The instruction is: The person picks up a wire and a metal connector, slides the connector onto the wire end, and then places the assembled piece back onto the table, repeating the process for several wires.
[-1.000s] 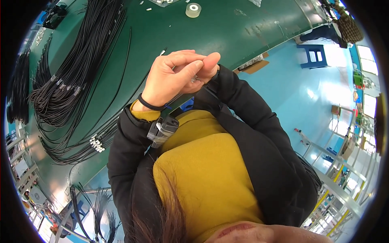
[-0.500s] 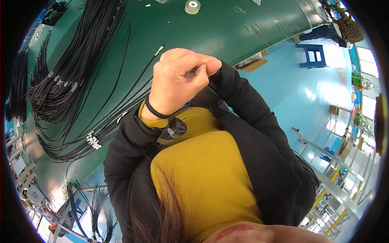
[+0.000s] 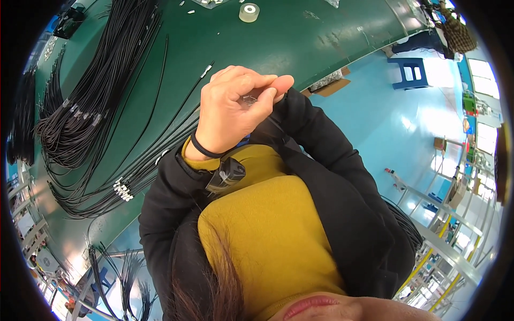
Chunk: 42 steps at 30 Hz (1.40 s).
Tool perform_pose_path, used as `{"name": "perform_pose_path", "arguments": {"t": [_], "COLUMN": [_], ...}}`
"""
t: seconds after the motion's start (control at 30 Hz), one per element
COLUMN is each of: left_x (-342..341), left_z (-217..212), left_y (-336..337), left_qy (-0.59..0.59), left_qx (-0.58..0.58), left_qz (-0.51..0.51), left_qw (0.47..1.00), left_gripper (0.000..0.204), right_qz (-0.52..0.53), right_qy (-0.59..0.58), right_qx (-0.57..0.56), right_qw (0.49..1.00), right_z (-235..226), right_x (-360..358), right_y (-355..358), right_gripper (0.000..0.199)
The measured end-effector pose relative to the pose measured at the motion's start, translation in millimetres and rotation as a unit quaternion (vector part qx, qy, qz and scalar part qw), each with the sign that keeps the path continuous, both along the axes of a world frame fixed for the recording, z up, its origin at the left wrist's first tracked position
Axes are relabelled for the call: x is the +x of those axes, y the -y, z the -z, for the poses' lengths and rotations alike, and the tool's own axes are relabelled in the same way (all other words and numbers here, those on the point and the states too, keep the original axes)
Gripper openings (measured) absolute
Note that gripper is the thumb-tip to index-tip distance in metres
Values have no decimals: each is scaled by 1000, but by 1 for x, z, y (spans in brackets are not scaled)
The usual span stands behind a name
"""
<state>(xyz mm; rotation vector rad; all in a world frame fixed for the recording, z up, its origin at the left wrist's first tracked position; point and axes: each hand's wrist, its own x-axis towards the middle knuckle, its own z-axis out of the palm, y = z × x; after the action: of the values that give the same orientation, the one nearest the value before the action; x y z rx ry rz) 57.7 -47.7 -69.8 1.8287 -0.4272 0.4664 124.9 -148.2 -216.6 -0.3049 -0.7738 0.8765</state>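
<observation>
Just off the green table (image 3: 300, 43) edge, both hands (image 3: 235, 109) pinch one small clear piece (image 3: 249, 100) together.

One tape roll (image 3: 249, 12), one blue stool (image 3: 409, 73), black cables (image 3: 91, 101) (too many to count).

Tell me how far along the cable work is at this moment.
Done: many black cables lie bundled on the green table. In hand: the left hand pinches a small shiny piece at chest height; the right hand is hidden behind it. Left: loose cables nearer the table edge look unbundled; how many, I cannot tell.
</observation>
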Motion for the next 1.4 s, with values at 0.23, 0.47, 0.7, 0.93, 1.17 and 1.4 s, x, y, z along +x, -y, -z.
{"name": "perform_pose_path", "arguments": {"t": [0.23, 0.47, 0.7, 0.93, 1.17, 1.4], "left_x": [-2, -1, 3, -2, 3, 4], "left_z": [0, -4, -4, -17, -10, -15], "left_y": [8, -3, -14, -14, -13, -15], "left_qy": [91, -65, -137, -159, -260, -178], "left_qx": [57, 59, -53, 41, 31, 1], "left_qz": [-66, 1, 115, 106, 81, 115], "left_qw": [992, 996, 982, 981, 962, 977], "left_gripper": [7, 4, 9, 8, 7, 8], "right_qz": [116, 81, -114, 91, -51, -27], "right_qy": [100, 4, -331, -31, -47, -114], "right_qx": [-53, -167, -189, -191, -114, -128], "right_qw": [987, 983, 918, 977, 991, 985], "right_z": [-34, -21, -90, -36, -60, -51], "right_x": [-4, -12, -35, -30, -28, -31], "right_y": [-5, 18, 16, 12, 11, 6], "right_gripper": [73, 70, 80, 79, 76, 73]}}
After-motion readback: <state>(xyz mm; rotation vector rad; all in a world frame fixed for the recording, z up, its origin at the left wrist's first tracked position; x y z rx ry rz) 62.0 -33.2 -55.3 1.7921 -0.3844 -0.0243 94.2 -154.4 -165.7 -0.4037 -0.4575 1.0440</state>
